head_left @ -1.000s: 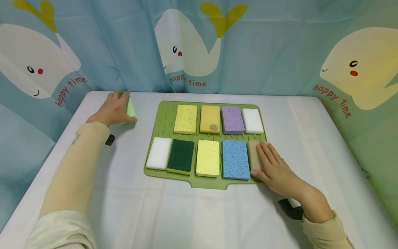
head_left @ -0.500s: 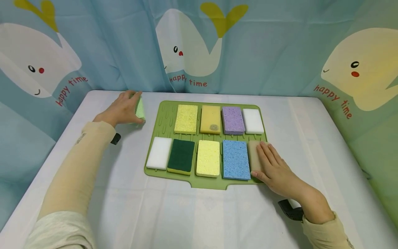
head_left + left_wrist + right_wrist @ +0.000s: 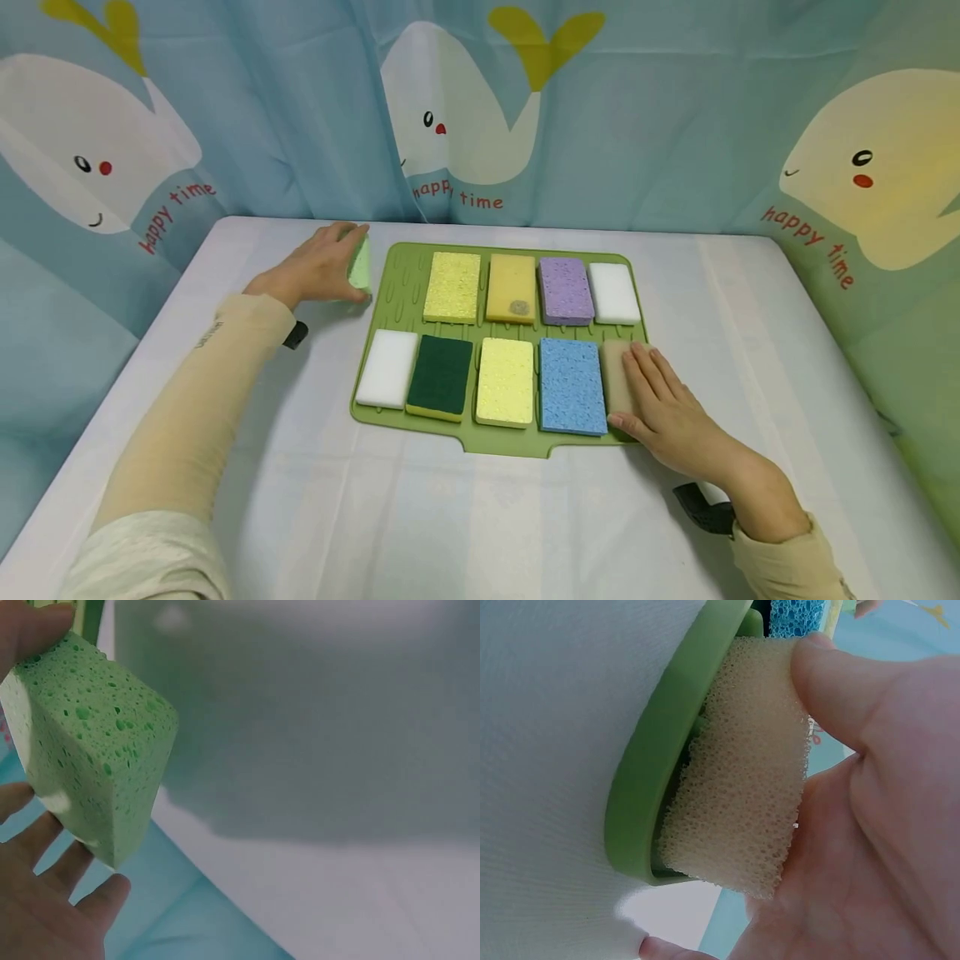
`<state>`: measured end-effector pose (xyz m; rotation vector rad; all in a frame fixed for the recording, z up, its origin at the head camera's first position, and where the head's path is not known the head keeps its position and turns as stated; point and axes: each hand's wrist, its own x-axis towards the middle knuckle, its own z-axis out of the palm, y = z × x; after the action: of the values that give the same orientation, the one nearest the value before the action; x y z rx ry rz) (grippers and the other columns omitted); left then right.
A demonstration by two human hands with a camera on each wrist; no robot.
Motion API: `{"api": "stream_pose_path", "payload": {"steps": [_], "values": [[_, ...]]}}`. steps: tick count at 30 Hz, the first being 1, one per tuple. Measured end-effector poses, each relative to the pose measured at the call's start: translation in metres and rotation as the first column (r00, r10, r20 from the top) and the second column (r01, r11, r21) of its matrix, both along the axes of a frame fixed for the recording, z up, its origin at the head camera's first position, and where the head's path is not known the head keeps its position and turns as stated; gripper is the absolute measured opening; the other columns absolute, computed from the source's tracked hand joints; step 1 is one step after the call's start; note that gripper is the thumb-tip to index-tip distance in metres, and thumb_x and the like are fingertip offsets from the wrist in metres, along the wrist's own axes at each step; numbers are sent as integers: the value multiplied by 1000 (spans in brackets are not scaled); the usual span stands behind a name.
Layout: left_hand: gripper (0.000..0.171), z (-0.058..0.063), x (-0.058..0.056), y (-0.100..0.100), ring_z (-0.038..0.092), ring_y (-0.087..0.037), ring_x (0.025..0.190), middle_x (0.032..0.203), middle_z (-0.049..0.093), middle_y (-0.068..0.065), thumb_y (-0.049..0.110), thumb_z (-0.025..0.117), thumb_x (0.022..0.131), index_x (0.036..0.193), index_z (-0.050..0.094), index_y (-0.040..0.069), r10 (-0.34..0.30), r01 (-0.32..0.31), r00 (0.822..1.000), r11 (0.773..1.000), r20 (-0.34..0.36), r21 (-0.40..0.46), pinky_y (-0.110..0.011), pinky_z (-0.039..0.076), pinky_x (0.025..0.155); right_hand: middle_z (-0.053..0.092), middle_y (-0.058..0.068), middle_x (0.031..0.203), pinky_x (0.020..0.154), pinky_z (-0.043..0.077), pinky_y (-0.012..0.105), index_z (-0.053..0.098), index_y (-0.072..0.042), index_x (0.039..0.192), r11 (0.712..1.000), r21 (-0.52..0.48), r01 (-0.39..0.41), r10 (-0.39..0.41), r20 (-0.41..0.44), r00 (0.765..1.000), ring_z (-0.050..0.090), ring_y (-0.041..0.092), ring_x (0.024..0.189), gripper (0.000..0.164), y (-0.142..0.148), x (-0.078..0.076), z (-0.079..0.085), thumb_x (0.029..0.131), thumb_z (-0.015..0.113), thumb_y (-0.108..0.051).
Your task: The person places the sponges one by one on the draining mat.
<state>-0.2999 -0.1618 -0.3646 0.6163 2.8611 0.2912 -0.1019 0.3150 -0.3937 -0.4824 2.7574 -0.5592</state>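
Note:
My left hand (image 3: 318, 265) holds a light green sponge (image 3: 97, 712) on edge, thumb on one side and fingers on the other. In the head view this sponge stands just left of the green ridged tray (image 3: 401, 287), near its back left corner. My right hand (image 3: 675, 417) rests with fairly straight fingers over a beige sponge (image 3: 742, 765) at the tray's front right corner. Its thumb lies on the sponge's left side, and the palm hides much of the sponge. Beside it lies a blue sponge (image 3: 572, 386).
The tray's front row also bears a white sponge (image 3: 387, 368), a dark green scouring sponge (image 3: 441, 375) and a pale yellow sponge (image 3: 505, 382). Behind are a speckled yellow sponge (image 3: 452, 287), a tan-yellow one (image 3: 512, 283), a purple one (image 3: 566, 289) and a white one (image 3: 615, 293).
My left hand has moved right across the table with the light green sponge, closer to the tray's back left corner. My right hand has stayed on the beige sponge.

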Motion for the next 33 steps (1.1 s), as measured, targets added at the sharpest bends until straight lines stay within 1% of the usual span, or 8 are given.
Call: {"api": "stream_pose_path", "payload": {"steps": [7, 16, 24, 26, 30, 33], "values": [[107, 0, 0, 18, 24, -43, 145, 160, 21, -24, 38, 78, 79, 158, 16, 2, -29, 29, 999, 1000, 19, 4, -59, 28, 117, -9, 23, 165, 119, 6, 66, -4, 1, 157, 1000, 3, -1, 1, -3, 1000, -14, 40, 152, 89, 0, 0, 0, 102, 49, -44], [106, 0, 1, 38, 23, -40, 148, 161, 20, -21, 38, 78, 80, 159, 16, 6, -64, 64, 997, 998, 47, -3, -55, 28, 118, -9, 23, 165, 118, 6, 66, -4, 2, 157, 1000, 0, -1, 1, 3, 1000, -14, 41, 152, 89, 0, -1, -1, 102, 49, -43], [106, 1, 3, 55, 21, -39, 149, 162, 18, -20, 40, 78, 80, 159, 15, 8, -114, 115, 991, 993, 70, -17, -54, 27, 119, -9, 23, 165, 119, 5, 66, -4, 2, 157, 1000, -5, 2, -2, 7, 1000, -15, 41, 152, 89, 2, 0, -1, 102, 49, -43], [106, 1, 3, 58, 21, -38, 149, 162, 18, -19, 41, 77, 81, 159, 15, 8, -117, 120, 990, 993, 78, -24, -53, 26, 120, -9, 23, 165, 119, 5, 67, -4, 2, 157, 1000, -6, 2, -2, 6, 1000, -15, 41, 152, 89, 2, 0, -1, 102, 49, -43], [105, -2, 3, 63, 21, -38, 149, 162, 18, -19, 41, 78, 81, 159, 16, 9, -120, 123, 989, 992, 89, -25, -54, 28, 119, -9, 23, 165, 118, 6, 67, -4, 2, 157, 1000, -5, 2, -2, 7, 1000, -15, 41, 152, 89, 2, -1, -1, 102, 49, -44], [104, -7, 5, 65, 16, -38, 151, 164, 13, -18, 40, 77, 82, 160, 13, 11, -118, 120, 984, 993, 134, -7, -56, 28, 118, -9, 23, 165, 118, 6, 68, -4, 2, 157, 1000, -6, 2, -2, 9, 1000, -15, 41, 152, 90, 1, -1, -1, 102, 50, -44]]}}
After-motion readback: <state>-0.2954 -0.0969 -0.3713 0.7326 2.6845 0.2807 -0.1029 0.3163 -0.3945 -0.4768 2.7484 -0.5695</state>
